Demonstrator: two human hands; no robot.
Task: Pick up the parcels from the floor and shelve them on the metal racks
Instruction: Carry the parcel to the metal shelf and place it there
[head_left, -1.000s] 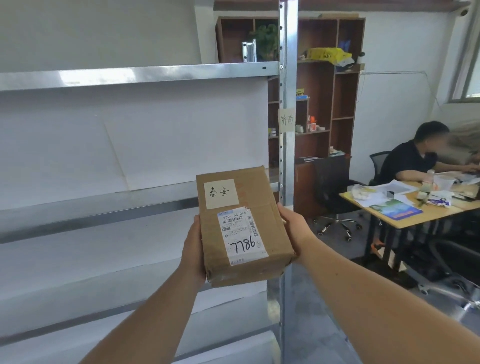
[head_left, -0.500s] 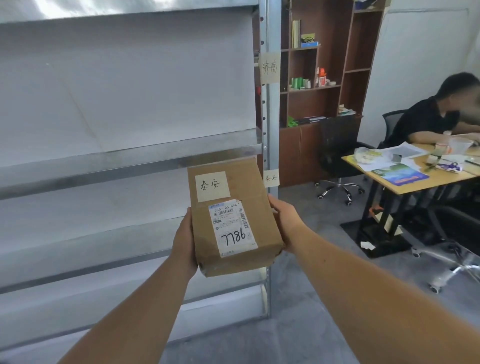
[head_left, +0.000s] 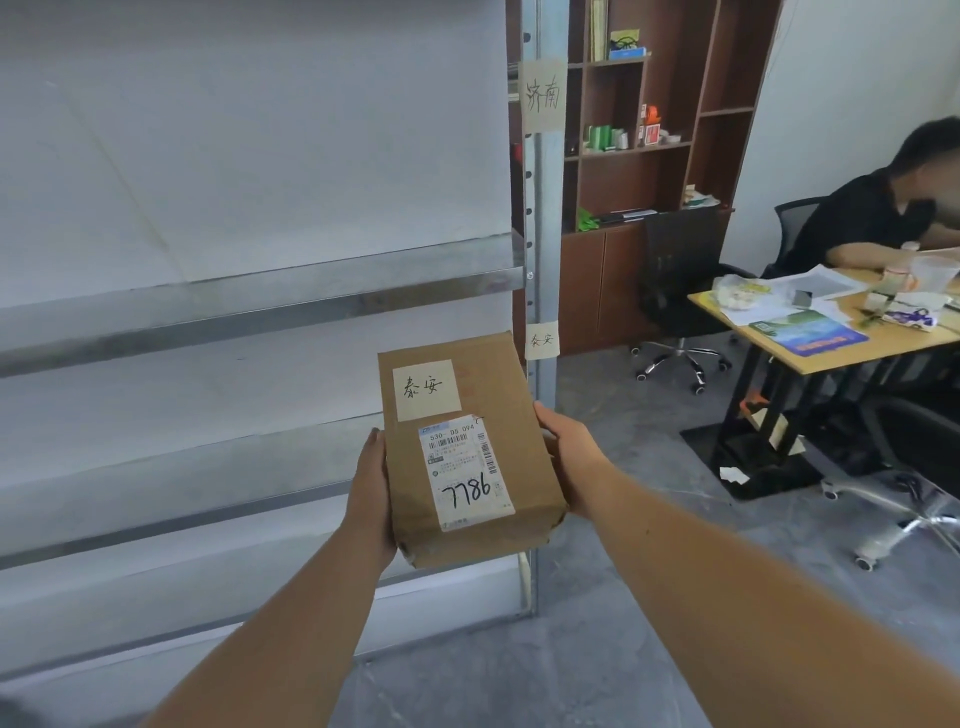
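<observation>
A brown cardboard parcel (head_left: 514, 415) with a handwritten paper note, a shipping label and "7786" in marker is held in front of me. My left hand (head_left: 370, 493) grips its left side and my right hand (head_left: 569, 457) grips its right side. The parcel hangs in the air before the metal rack (head_left: 260, 291), near the rack's right upright post (head_left: 543, 218). That post carries two paper notes; the lower note (head_left: 542, 340) bears the same characters as the note on the parcel. The rack's shelves in view hold nothing.
A wooden bookcase (head_left: 654, 171) stands behind the rack. To the right are a black office chair (head_left: 680, 280), a wooden desk (head_left: 841, 338) covered with papers, a seated person (head_left: 872, 213), and another chair (head_left: 914, 467). Grey floor (head_left: 597, 623) lies below.
My view has tilted downward, so the rack's lower shelves and the floor show now. The parcel has come lower with it, level with the lower note, still held in both hands.
</observation>
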